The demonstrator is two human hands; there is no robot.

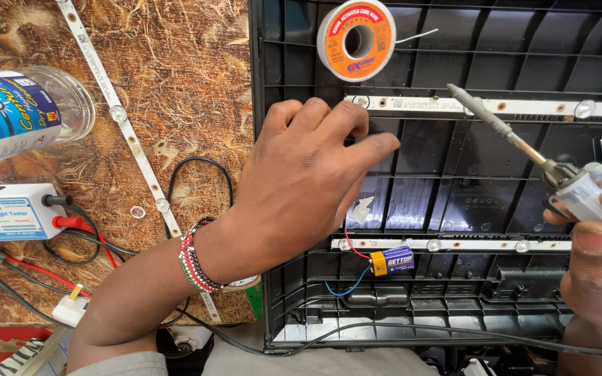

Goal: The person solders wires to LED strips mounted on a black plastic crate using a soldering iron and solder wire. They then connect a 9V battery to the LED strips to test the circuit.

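Left hand [301, 188] fingers [374, 146] spread, pressing beside the white LED strip [517, 107] in the black ribbed plastic panel [426, 146]; right hand [597, 257] grips the clear-handled soldering iron [506, 132], tip on strip — best kept steady, orange solder spool [357, 40] near.

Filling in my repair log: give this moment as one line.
left hand: fingers pressing upper LED strip | right hand: holds soldering iron, tip over strip | solder spool: idle above

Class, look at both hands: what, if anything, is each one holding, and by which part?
The right hand grips a soldering iron by its clear handle. The left hand holds nothing; its fingertips rest on a white light strip.
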